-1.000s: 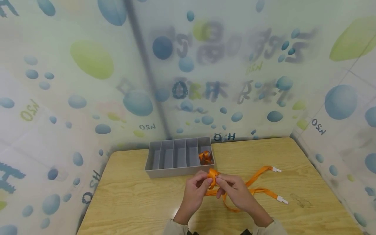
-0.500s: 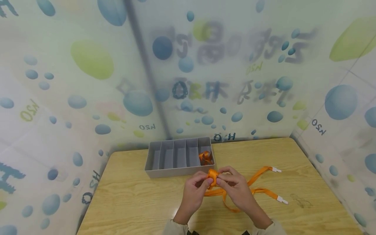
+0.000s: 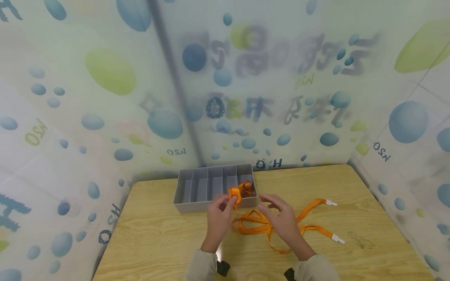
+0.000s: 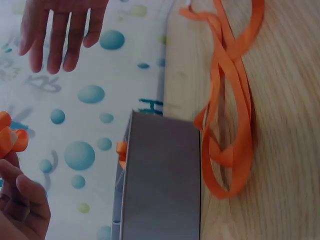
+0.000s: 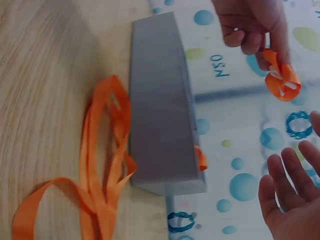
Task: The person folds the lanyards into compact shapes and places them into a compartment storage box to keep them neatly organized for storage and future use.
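Note:
My left hand [image 3: 218,220] pinches a rolled-up orange lanyard [image 3: 234,194] between thumb and fingers, held up in front of the grey tray's right part. White bits show in the roll [image 5: 282,82] in the right wrist view. My right hand [image 3: 284,222] is apart from it, fingers relaxed and spread, holding nothing. Beneath and between the hands, loose orange lanyards [image 4: 244,135] lie looped and crossing on the table. Two of their ends carry white clips [image 3: 338,239], pointing right. The right hand covers part of the straps in the head view.
The grey divided tray [image 3: 211,205] stands at the back of the table [image 3: 158,242], near the patterned wall [image 3: 225,144]. Another curled orange lanyard [image 3: 247,189] lies in its rightmost compartment. A faint scribble-like mark [image 3: 360,239] shows on the table at the right.
Both hands were together on the rolled lanyard. The right hand has let go, and the left has carried the roll left and up toward the tray, uncovering more of the straps.

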`<state>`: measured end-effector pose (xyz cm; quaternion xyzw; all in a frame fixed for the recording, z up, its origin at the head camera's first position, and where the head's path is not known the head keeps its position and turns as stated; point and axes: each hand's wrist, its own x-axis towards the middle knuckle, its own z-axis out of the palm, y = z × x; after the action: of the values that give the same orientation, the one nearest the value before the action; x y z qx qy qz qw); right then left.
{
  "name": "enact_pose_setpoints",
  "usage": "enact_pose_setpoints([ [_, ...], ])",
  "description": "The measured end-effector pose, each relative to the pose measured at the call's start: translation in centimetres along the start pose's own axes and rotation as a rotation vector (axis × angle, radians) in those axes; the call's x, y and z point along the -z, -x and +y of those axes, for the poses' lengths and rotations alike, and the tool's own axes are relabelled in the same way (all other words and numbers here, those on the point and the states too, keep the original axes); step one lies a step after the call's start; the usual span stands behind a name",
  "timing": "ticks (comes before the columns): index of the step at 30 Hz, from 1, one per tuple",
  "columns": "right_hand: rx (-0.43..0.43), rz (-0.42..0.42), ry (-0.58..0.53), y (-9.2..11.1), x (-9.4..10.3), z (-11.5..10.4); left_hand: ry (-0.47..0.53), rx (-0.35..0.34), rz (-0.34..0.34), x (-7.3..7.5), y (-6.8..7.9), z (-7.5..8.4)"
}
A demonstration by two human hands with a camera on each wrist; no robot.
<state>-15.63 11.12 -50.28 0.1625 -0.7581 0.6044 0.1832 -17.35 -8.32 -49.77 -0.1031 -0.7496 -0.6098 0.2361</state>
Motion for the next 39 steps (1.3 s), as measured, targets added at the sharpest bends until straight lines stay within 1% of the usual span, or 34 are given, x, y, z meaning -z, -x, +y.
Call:
enact_pose_setpoints([
  [2,-0.021,0.011,0.008,-0.3,-0.3,0.9,-0.051,-0.013,0.014,0.2,-0.5,-0.5],
  [5,-0.083,0.027,0.003,-0.7,-0.8,1.8,-0.127,-0.047,0.022,0.5,-1.2,-1.3],
  [7,-0.147,0.026,-0.002,-1.1,-0.9,1.3,-0.169,-0.076,0.026,0.6,-1.6,-1.9],
  [9,-0.185,0.028,0.006,-1.5,-1.1,1.4,-0.209,-0.076,0.026,0.7,-1.9,-2.5],
  [12,-0.193,0.028,0.055,-2.0,-1.4,2.3,-0.268,-0.054,0.025,0.8,-2.3,-3.3],
  [15,-0.172,0.035,0.117,-2.2,-1.9,4.7,-0.321,-0.033,0.019,0.8,-2.5,-3.8],
  [17,-0.19,0.033,0.152,-2.3,-2.2,5.4,-0.362,-0.032,0.013,0.8,-2.6,-4.2],
  [20,-0.241,0.018,0.187,-2.5,-2.5,6.0,-0.416,-0.013,-0.014,0.9,-2.8,-4.7],
  [23,-0.287,-0.001,0.196,-2.6,-2.8,6.2,-0.469,0.018,-0.036,1.0,-3.0,-5.5],
  [26,-0.314,-0.011,0.202,-2.8,-3.0,6.2,-0.517,0.044,-0.045,1.1,-3.3,-6.3],
  [30,-0.323,-0.002,0.199,-3.1,-3.2,6.2,-0.574,0.057,-0.049,1.2,-3.6,-7.2],
  [34,-0.334,0.017,0.206,-3.3,-3.4,6.4,-0.601,0.055,-0.062,1.2,-3.9,-7.4],
  [39,-0.335,0.038,0.228,-3.5,-3.6,6.7,-0.641,0.031,-0.084,1.0,-4.3,-7.1],
])
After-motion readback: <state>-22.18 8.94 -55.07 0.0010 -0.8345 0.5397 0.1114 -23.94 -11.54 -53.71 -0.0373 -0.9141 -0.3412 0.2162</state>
